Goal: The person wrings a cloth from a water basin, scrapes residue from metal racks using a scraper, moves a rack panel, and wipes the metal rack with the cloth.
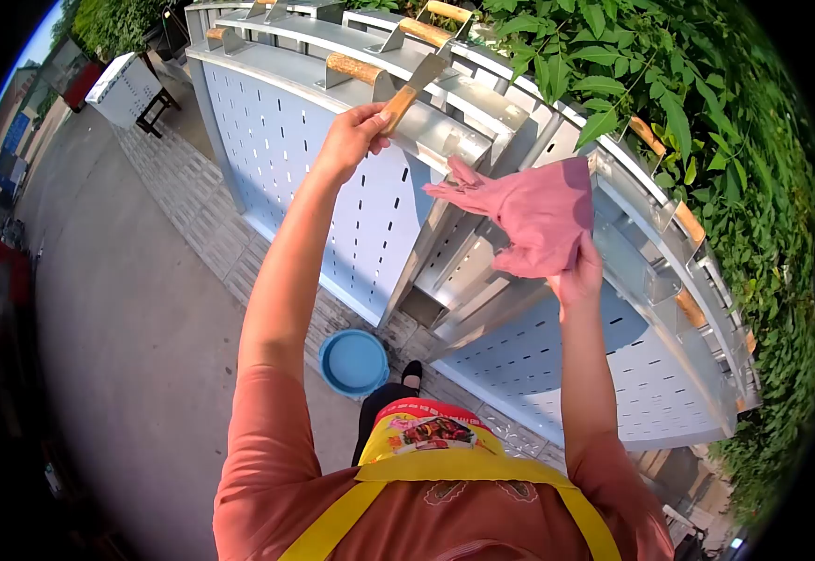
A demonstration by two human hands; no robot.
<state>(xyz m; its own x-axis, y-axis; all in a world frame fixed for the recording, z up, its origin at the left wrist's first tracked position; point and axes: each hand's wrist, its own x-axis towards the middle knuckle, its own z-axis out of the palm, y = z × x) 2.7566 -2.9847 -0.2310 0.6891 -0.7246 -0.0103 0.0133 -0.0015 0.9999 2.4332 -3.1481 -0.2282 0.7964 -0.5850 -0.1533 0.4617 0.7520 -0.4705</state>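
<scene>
My left hand (353, 142) is closed around the wooden handle of a scraper (423, 73), whose flat metal blade points up and away from me. The blade's tip is close to the top edge of a perforated metal panel (286, 126); whether they touch I cannot tell. A crumpled pink cloth (546, 217) is gripped from below in my right hand (579, 277). It spreads upward and to the left over the fingers, hiding most of them. Behind the cloth are the ends of several upright metal panels.
Several metal panels with wooden handles (356, 68) stand in rows, and another perforated panel (594, 374) is at the right. A blue basin (354, 363) sits on the ground by my foot. Leafy plants (753, 234) line the right side. A white box (129, 89) stands far left.
</scene>
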